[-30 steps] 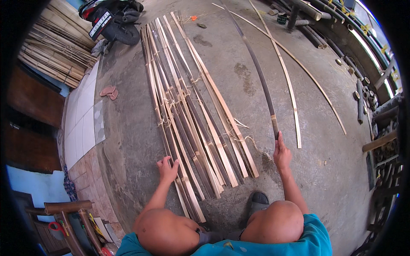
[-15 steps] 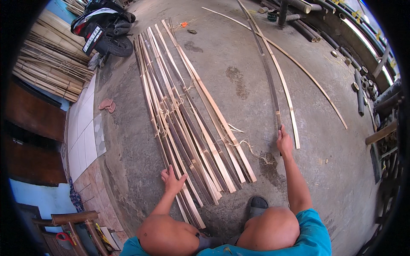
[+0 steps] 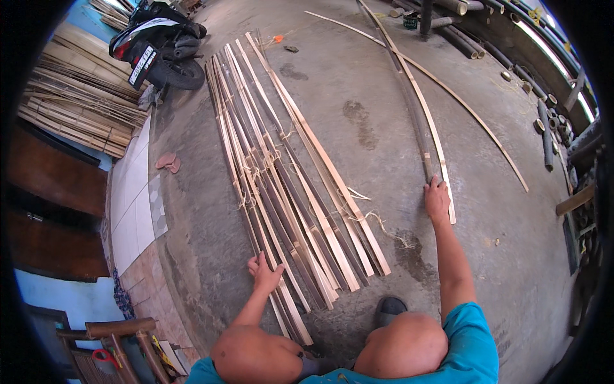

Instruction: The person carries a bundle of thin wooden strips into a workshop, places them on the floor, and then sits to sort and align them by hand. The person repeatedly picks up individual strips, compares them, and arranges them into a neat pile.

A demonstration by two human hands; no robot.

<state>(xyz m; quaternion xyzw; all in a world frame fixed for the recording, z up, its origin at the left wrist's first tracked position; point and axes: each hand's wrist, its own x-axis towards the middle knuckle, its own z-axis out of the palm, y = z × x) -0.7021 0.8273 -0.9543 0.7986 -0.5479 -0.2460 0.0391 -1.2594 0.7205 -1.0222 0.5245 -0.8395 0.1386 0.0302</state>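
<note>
Long split bamboo strips point(image 3: 300, 211), some dark-skinned and some pale, lie side by side on the floor in front of me, loosely tied with thin fibre strings. At the near left edge of that bundle, my left hand point(image 3: 266, 275) has its thumb and fingers around a strip. Off to the right, my right hand point(image 3: 437, 200) grips the near end of a separate dark bamboo strip point(image 3: 419, 128), blurred along its length. Just beside this strip lies a pale one point(image 3: 432, 118), and another pale strip point(image 3: 476, 118) crosses it farther right.
A parked motorbike point(image 3: 167, 48) stands far left, near stacked bamboo slats point(image 3: 83, 96). Pink sandals point(image 3: 168, 162) lie left of the bundle. Cut bamboo poles point(image 3: 543, 121) line the right side. A bamboo stool point(image 3: 118, 339) is near left.
My right hand has moved slightly up and right, lowering the dark strip closer to the pale one. My left hand stays at the bundle. The whole view has shifted a little.
</note>
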